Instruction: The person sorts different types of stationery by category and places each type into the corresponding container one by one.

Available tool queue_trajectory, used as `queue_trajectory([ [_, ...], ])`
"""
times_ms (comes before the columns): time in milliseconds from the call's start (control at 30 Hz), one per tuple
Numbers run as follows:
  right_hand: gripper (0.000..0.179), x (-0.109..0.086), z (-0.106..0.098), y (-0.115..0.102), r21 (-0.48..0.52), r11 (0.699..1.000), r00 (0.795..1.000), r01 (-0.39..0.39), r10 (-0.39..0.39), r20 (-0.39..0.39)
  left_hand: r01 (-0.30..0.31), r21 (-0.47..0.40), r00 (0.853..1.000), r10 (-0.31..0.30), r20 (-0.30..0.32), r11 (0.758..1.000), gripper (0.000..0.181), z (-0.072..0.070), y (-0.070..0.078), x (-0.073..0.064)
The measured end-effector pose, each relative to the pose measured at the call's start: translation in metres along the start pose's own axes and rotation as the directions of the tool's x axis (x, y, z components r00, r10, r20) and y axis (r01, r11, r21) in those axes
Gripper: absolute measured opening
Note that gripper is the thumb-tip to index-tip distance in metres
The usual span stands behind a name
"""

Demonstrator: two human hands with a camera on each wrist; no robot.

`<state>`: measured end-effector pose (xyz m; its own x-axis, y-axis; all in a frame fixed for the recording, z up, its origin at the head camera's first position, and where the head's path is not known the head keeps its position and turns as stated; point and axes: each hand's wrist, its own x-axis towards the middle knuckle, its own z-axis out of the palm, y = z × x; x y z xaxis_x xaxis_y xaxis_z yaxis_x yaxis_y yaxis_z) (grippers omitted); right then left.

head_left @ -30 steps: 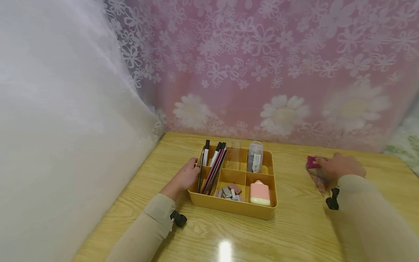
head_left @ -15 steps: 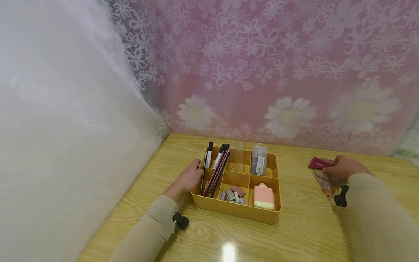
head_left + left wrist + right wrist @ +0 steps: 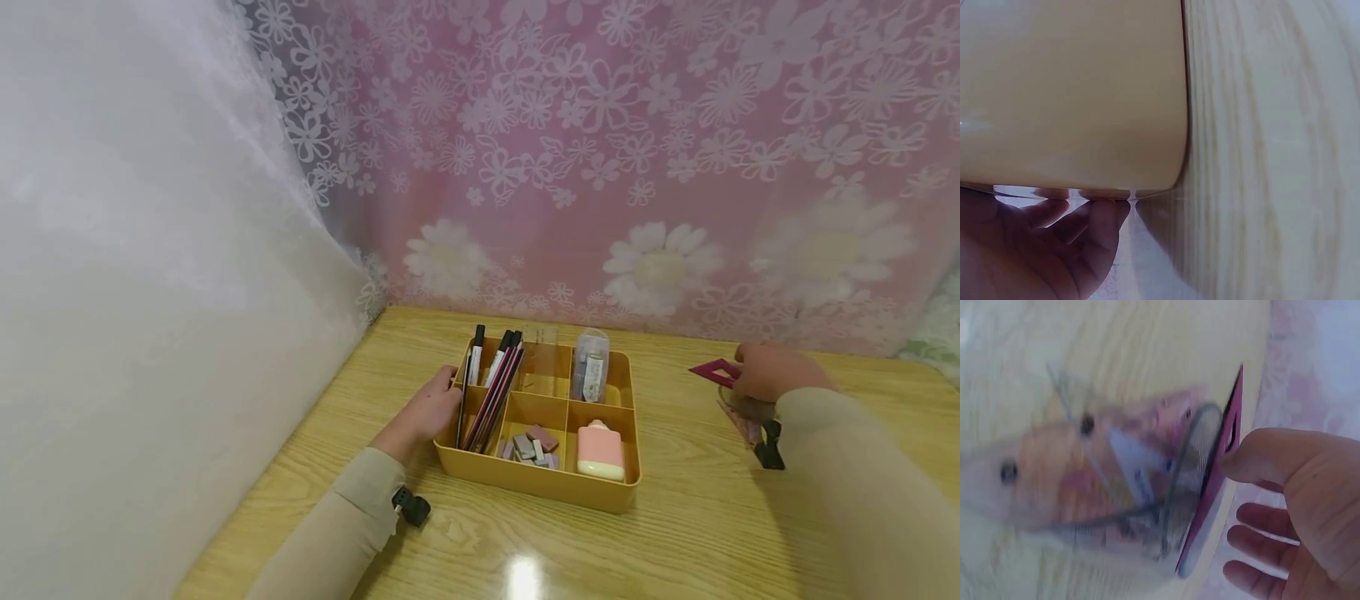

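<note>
A yellow desk organizer with several compartments stands on the table. My left hand grips its left wall; in the left wrist view the fingers touch the wall's outer side. At right, my right hand pinches a magenta set square near its edge. In the right wrist view, the thumb lies on the magenta set square, while the other fingers hang loosely behind. Against it lies a clear round-ended piece, blurred. Beside that is a see-through pouch with dark snaps and pink print.
The organizer holds black-capped markers, pencils, a clear ruler-like piece, a clear case, several erasers and a pink-and-cream bottle. A floral curtain hangs behind; a white sheet borders the left.
The magenta set square has turned in my right hand, and its point now faces left. The right hand has shifted slightly. My left hand stays on the organizer.
</note>
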<state>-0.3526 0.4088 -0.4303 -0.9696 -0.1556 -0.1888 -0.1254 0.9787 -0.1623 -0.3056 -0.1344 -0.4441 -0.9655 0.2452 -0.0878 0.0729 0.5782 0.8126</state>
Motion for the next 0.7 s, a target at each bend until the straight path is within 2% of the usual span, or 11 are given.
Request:
queue_trajectory([
  [33,0.047,0.002,0.002,-0.003,-0.021,1.0,1.0,0.018,-0.018,-0.007,0.001,-0.001,1.0,-0.001,0.0,1.0,0.05,0.0,0.0,0.0],
  [200,0.008,0.007,0.013,-0.016,-0.139,0.988,0.997,0.063,-0.067,-0.026,-0.002,-0.001,1.0,0.002,0.006,1.0,0.05,0.0,0.0,0.0],
  [300,0.008,0.005,0.016,-0.022,-0.21,0.976,0.994,0.062,-0.078,-0.071,-0.002,-0.008,1.0,0.002,0.004,1.0,0.05,0.0,0.0,0.001],
  [367,0.017,0.004,0.017,-0.023,-0.227,0.972,0.993,0.056,-0.078,-0.089,0.0,-0.015,1.0,0.0,0.003,1.0,0.05,0.0,0.0,0.001],
  [467,0.042,0.002,0.018,-0.024,-0.193,0.98,0.992,0.04,-0.062,-0.109,0.003,-0.014,1.0,-0.003,0.003,1.0,0.05,0.0,0.0,0.001],
  [533,0.05,0.001,0.018,-0.024,-0.15,0.988,0.992,0.022,-0.04,-0.122,0.004,-0.007,1.0,-0.004,0.001,1.0,0.05,0.0,0.0,0.001],
  [567,0.05,0.001,0.017,-0.025,-0.121,0.993,0.99,0.013,-0.029,-0.135,0.005,-0.006,1.0,-0.005,0.002,1.0,0.051,0.0,0.0,0.0],
  [700,0.029,-0.002,0.007,-0.029,0.027,1.0,0.988,-0.004,0.008,-0.157,0.008,0.005,1.0,-0.008,-0.004,1.0,0.051,-0.002,0.002,-0.001],
])
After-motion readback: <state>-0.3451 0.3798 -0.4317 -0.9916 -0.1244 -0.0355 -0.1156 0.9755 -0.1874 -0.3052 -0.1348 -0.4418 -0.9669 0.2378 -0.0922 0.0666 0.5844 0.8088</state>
